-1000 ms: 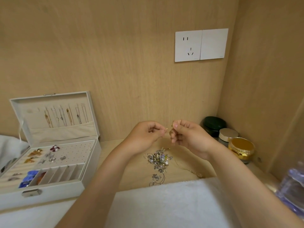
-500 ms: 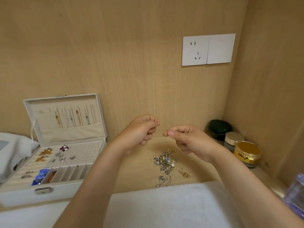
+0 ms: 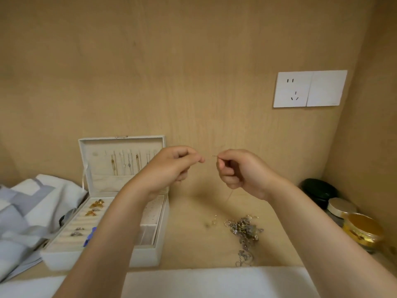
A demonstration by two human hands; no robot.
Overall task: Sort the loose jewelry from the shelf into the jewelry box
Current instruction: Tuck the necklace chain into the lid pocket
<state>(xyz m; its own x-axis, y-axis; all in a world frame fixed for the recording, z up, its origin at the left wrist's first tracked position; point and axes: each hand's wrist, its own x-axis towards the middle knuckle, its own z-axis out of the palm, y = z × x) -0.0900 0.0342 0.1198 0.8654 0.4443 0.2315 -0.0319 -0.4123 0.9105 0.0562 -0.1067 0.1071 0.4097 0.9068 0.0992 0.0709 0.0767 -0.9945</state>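
right hand (image 3: 242, 173) pinches fine chain (image 3: 214, 156) by its end, slack hanging over middle of the shelf (image 3: 193, 244); left hand (image 3: 169, 168) curled, grip we cannot tell. featherlight, limp, tangle-prone: we'd hold at clasp.

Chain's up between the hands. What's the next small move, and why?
Probably carry the chain left to the open lid of the box: the right hand pinches one end, the rest dangles below, and other chains already hang in that lid.

The left hand (image 3: 169, 168) and right hand (image 3: 242, 171) are bare, both forearms uncovered as far as visible.
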